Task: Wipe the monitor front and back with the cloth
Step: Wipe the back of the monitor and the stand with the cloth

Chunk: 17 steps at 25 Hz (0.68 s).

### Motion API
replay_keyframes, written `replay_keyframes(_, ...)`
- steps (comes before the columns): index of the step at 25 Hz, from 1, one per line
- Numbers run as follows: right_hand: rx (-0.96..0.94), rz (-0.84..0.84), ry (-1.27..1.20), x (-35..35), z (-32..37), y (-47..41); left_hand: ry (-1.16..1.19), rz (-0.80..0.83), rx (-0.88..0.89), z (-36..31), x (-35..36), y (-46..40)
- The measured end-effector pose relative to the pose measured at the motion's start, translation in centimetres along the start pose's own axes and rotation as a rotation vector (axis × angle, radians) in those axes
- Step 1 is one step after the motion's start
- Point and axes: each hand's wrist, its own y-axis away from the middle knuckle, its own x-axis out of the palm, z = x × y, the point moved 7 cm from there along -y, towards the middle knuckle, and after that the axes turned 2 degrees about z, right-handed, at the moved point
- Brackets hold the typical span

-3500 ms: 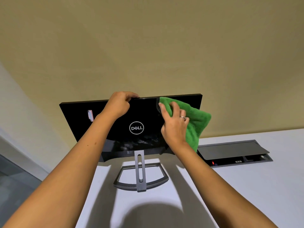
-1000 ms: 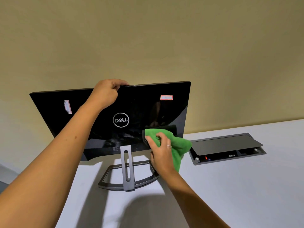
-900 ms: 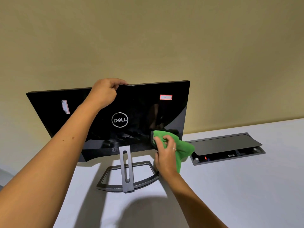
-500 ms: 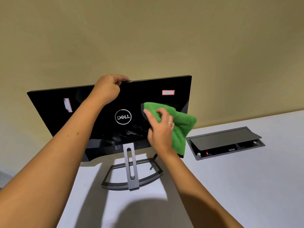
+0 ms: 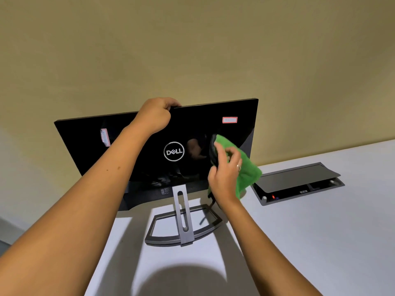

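Left hand (image 5: pixel 157 116) curled over monitor (image 5: pixel 136 146) top edge. Right hand (image 5: pixel 224 178) pressing green cloth (image 5: pixel 245 169) on its back. Lidded cable box (image 5: pixel 299 182) in table (image 5: pixel 320 242), contents unclear.

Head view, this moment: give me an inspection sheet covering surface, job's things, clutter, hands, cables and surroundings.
Surface: white desk, shadows across it.
Job's things: monitor with its glossy black back toward the camera, on a grey stand; green cloth pressed against the back's right part.
Clutter: two stickers on the monitor back; nothing loose seen.
Hands: left hand grips the monitor's top edge; right hand holds the cloth, fingers curled round it.
Cables: nothing seen clearly.
Surroundings: beige wall; recessed desk socket box, lid raised, a red light inside.
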Motion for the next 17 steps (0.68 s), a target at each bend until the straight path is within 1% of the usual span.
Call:
replay_keyframes(2, 0.019, -0.064, -0.001, -1.1, 2.3, -3.0, 0.003, 0.024, -0.007, 0.1, -0.2, 0.1)
replay_keyframes(4, -0.026, -0.061, 0.077, -1.1, 5.2, -4.7, 0.011, 0.042, -0.006, 0.1, -0.3, 0.0)
replay_keyframes(6, -0.150, 0.013, 0.182, 0.2, 7.8, -4.3, 0.006, 0.047, 0.011, -0.1, -0.3, -0.2)
replay_keyframes(8, -0.316, 0.111, 0.278, 2.6, 9.0, -1.7, -0.009, 0.050, 0.026, -0.1, -0.4, -0.4)
replay_keyframes(10, -0.430, 0.195, 0.341, 4.6, 8.1, 1.7, -0.026, 0.061, 0.036, -0.1, -0.4, -0.6)
replay_keyframes(12, -0.471, 0.251, 0.344, 5.4, 6.0, 4.4, -0.038, 0.073, 0.033, 0.0, -0.5, -0.8)
replay_keyframes(14, -0.400, 0.259, 0.305, 4.9, 3.7, 5.4, -0.044, 0.086, 0.034, 0.1, -0.5, -1.0)
replay_keyframes(17, -0.152, 0.115, 0.200, 2.3, 1.9, 2.8, -0.058, 0.102, 0.041, 0.3, -0.6, -1.3)
